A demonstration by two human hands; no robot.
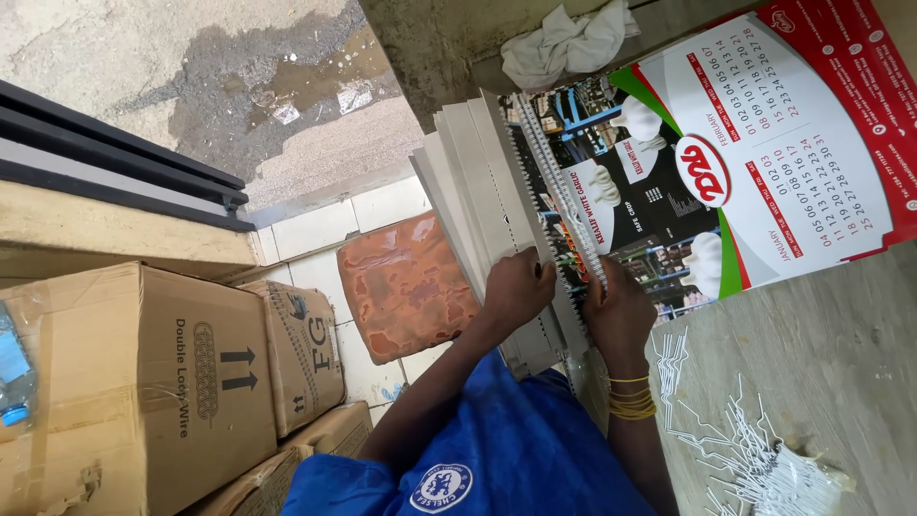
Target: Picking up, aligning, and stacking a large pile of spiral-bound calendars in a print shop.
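Both my hands are on the wire spine of a wall calendar (764, 143) at the edge of the wooden table (831, 325). My left hand (518, 287) rests on the grey binding machine (487, 182); my right hand (616, 311) pinches the white wire comb (564, 205). Loose white wire hangers (745, 449) lie nearby, with cardboard boxes (143, 382) on the floor.

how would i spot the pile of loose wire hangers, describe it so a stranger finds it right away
Start at the big red, white and green wall calendar on the grey wooden table. Follow the table past the right hand with yellow bangles, towards the person. The wire hangers lie there in a loose tangle: thin, white, bent, unlike the flat calendar and the crumpled white cloth at the far end.
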